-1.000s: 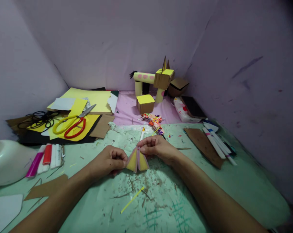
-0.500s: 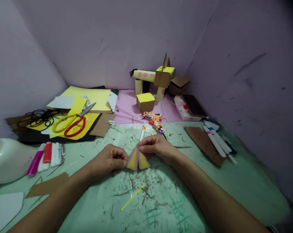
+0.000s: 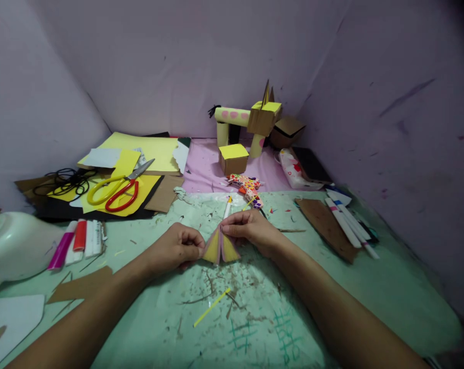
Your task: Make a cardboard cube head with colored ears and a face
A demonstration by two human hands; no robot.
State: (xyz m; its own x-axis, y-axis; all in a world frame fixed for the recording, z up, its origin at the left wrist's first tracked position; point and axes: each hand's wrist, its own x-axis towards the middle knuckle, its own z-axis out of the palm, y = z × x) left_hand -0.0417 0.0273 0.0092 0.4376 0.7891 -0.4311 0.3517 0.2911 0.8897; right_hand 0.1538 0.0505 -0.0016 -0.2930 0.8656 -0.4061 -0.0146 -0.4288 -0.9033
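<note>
Left hand [image 3: 180, 247] pinches folded piece [image 3: 218, 247] at lower left corner; right hand [image 3: 251, 230] grips its peak. Judged step: steadying 2 yellow panels [image 3: 230, 250]. Next calls for light, even pressure.

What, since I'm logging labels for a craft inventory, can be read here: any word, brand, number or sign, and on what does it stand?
"#": a green grid-like sign on the green work surface.
More green marks right of it: no clear letters or numbers.
Print on a white tube: too small and blurred to read.
No word, brand or number is legible.
</note>
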